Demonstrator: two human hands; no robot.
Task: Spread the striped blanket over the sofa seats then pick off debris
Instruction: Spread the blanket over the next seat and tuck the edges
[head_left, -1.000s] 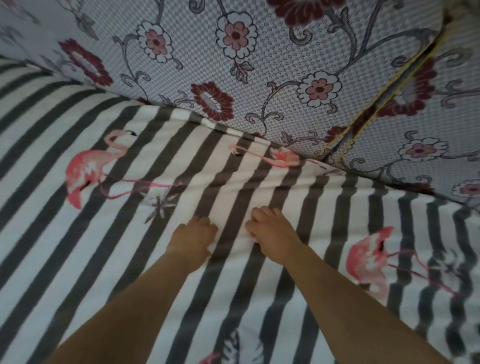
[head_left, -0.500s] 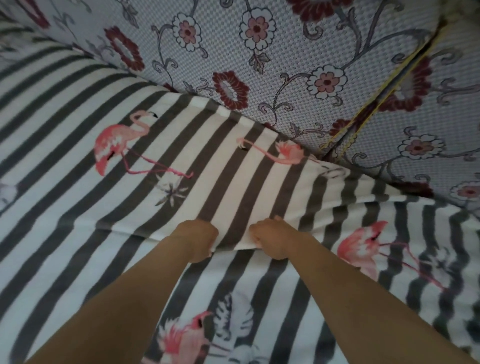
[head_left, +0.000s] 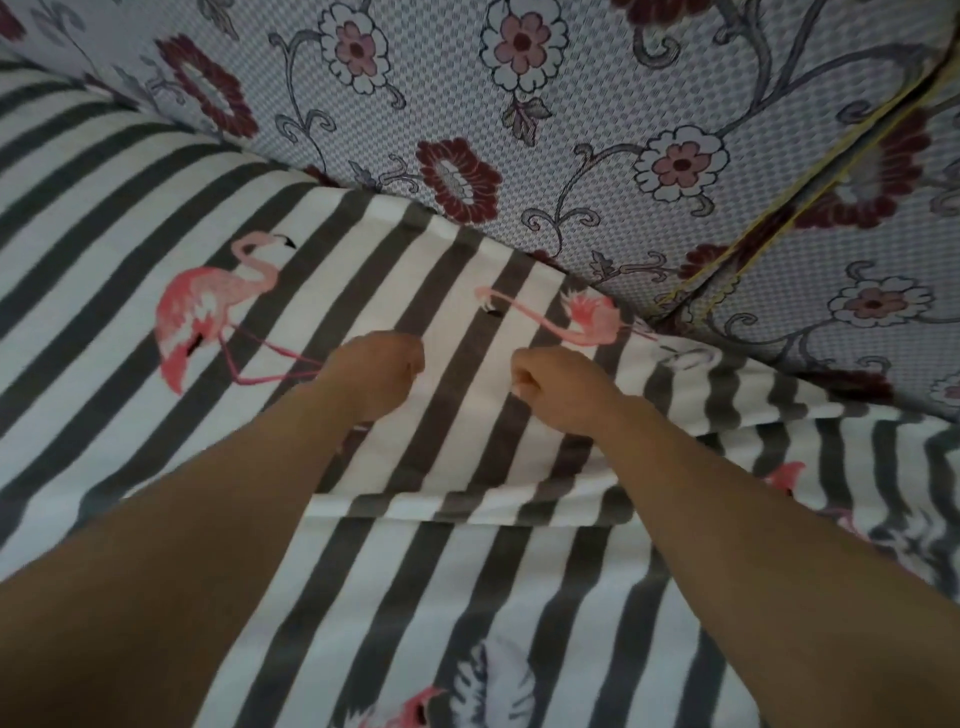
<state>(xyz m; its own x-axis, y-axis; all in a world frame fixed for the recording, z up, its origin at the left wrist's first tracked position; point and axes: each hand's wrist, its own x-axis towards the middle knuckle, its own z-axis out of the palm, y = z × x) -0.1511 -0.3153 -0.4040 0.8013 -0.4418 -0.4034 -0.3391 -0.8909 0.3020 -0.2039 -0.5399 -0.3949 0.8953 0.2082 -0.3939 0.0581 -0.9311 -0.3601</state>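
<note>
The striped blanket, grey and white with pink flamingos, covers the sofa seats across the whole lower view. A raised fold of it runs across the middle, its lower edge just below my wrists. My left hand and my right hand are side by side at the centre, both fisted with fingers curled into the blanket and gripping the lifted cloth. Its far edge lies against the sofa backrest. No debris is visible.
The backrest cushions carry a floral cover in grey, white and dark red. A seam with yellow piping separates two back cushions at the upper right. My forearms cross the lower part of the view.
Both hands went from lying on the blanket to gripping it, pulled it toward me into a fold, and now carry the bunched cloth back toward the backrest.
</note>
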